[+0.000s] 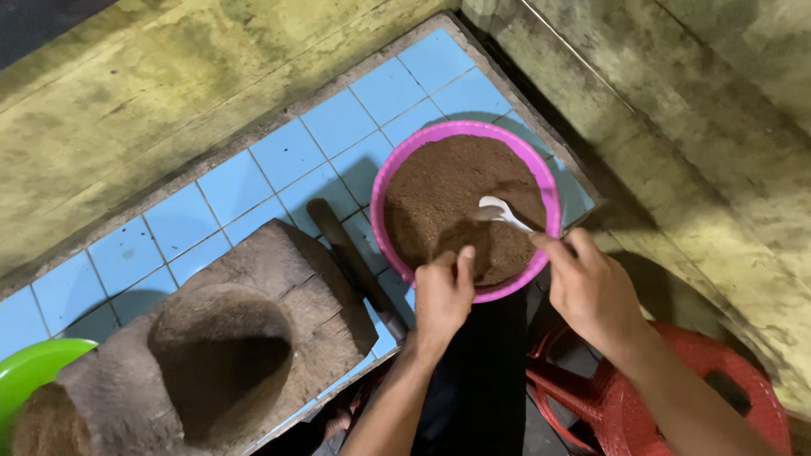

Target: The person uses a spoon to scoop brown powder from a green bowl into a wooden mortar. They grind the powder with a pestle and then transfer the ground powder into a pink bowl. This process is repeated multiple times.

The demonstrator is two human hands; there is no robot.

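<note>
Pretty cramped here: the round pink plastic bowl [547,181] sits jammed in the far right corner by the stained concrete wall [701,127], hollowed wooden mortar block [220,338] hogging the near left, bare blue tiles [287,156] between.

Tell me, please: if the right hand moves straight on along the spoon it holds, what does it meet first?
Most likely the brown powder in the pink bowl. The right hand points its white spoon up-left, with the tip already at the powder's surface; exact depth is unclear.
</note>
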